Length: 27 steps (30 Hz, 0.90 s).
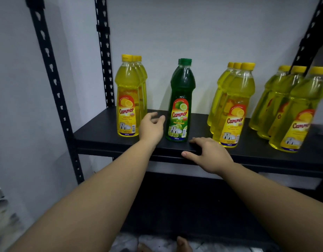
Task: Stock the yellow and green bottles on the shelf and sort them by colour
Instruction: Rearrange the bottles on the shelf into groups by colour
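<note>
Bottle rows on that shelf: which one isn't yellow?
The second row from the left, the green bottles with green caps and a lime label. It stands just right of the left hand; the other three rows hold yellow liquid under yellow caps.

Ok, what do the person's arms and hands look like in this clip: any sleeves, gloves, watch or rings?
Both forearms are bare as far as the frame shows: no sleeves in view. The left hand and right hand are ungloved. No watch, bracelet or ring is visible on either wrist or on the fingers that show. No markings or tools are attached.
</note>
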Tool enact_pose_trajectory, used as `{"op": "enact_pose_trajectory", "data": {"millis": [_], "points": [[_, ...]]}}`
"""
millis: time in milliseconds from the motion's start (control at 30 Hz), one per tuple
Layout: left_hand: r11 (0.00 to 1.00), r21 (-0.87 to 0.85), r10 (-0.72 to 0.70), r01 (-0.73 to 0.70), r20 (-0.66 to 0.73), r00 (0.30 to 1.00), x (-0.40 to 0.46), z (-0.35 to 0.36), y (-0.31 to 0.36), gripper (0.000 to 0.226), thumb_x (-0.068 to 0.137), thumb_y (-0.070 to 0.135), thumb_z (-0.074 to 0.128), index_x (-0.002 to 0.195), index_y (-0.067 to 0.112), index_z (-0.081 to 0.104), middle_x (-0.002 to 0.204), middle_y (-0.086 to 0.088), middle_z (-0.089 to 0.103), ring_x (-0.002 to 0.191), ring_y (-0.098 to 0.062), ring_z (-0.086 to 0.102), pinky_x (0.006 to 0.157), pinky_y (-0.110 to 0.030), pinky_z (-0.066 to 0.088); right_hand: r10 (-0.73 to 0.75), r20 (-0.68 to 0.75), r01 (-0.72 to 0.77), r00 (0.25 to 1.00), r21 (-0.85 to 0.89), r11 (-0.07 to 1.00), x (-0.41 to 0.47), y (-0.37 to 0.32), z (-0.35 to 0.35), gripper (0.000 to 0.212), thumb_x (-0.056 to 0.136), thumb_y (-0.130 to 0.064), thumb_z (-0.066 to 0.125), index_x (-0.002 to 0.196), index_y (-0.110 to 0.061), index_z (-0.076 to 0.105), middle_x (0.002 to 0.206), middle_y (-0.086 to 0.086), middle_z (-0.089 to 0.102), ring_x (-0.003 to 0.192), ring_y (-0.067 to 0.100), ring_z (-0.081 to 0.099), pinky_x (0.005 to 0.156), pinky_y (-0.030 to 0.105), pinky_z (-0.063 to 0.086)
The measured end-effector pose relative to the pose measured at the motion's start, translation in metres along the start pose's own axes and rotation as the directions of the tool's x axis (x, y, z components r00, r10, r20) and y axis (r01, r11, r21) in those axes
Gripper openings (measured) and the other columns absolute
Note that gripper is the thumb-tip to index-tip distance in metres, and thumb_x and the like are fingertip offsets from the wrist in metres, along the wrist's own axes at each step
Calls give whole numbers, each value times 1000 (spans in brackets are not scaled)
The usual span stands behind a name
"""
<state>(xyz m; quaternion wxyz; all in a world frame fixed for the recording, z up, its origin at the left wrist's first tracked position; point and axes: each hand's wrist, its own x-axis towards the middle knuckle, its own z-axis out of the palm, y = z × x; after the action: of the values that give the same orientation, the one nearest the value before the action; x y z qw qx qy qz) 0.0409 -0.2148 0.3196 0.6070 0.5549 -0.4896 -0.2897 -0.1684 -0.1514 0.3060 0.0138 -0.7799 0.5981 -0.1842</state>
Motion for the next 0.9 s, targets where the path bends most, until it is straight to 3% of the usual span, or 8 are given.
{"op": "enact_pose_trajectory", "data": {"millis": [200, 300, 400, 533, 633, 733, 900], "points": [[981, 83, 175, -174, 6, 985, -60, 8, 16, 28, 94, 35, 73, 120, 24, 66, 95, 17, 69, 92, 0, 67, 75, -19, 52, 48, -104, -22, 993, 241, 970, -30, 16, -8, 55, 92, -63, 65, 126, -20, 67, 118, -5, 67, 111, 14, 60, 93, 36, 52], [965, 114, 224, -235, 104, 969, -80, 27, 21, 30, 91, 35, 77, 118, 25, 67, 97, 11, 71, 90, -2, 68, 79, -20, 54, 113, -198, -41, 974, 338, 940, -44, 33, -12, 40, 92, -59, 67, 108, -23, 70, 101, -9, 68, 96, 12, 63, 81, 33, 52], [952, 156, 216, -265, 275, 937, -94, 53, 27, 40, 90, 35, 78, 126, 25, 64, 109, 9, 68, 101, -7, 66, 89, -26, 55, 193, -246, -77, 950, 412, 908, -51, 53, -20, 31, 94, -55, 66, 96, -24, 69, 88, -9, 68, 86, 12, 63, 76, 36, 53], [937, 240, 136, -252, 415, 900, -97, 91, 35, 66, 88, 40, 80, 144, 19, 51, 132, 0, 61, 119, -15, 60, 98, -32, 51, 316, -299, -131, 900, 504, 853, -51, 79, -32, 23, 98, -45, 65, 98, -22, 68, 87, -7, 68, 85, 15, 64, 75, 36, 53], [919, 313, 86, -240, 435, 896, -89, 115, 34, 86, 78, 43, 88, 149, 17, 44, 141, -5, 57, 124, -18, 58, 104, -37, 50, 396, -310, -175, 864, 554, 814, -43, 101, -41, 22, 100, -39, 66, 103, -18, 67, 88, -8, 66, 82, 8, 61, 69, 25, 47], [907, 343, 71, -245, 448, 891, -77, 130, 33, 101, 67, 45, 95, 149, 17, 43, 140, -4, 58, 124, -19, 59, 106, -41, 50, 450, -292, -226, 844, 567, 792, -25, 124, -49, 22, 101, -32, 65, 114, -15, 65, 95, -6, 64, 84, 11, 58, 66, 20, 39], [929, 279, 78, -245, 498, 864, -59, 149, 30, 96, 59, 47, 97, 139, 20, 52, 129, 5, 68, 112, -11, 68, 101, -38, 55, 482, -222, -259, 847, 620, 740, 24, 155, -53, 31, 99, -30, 68, 125, -12, 65, 105, -2, 63, 101, 17, 60, 83, 26, 41]]}}
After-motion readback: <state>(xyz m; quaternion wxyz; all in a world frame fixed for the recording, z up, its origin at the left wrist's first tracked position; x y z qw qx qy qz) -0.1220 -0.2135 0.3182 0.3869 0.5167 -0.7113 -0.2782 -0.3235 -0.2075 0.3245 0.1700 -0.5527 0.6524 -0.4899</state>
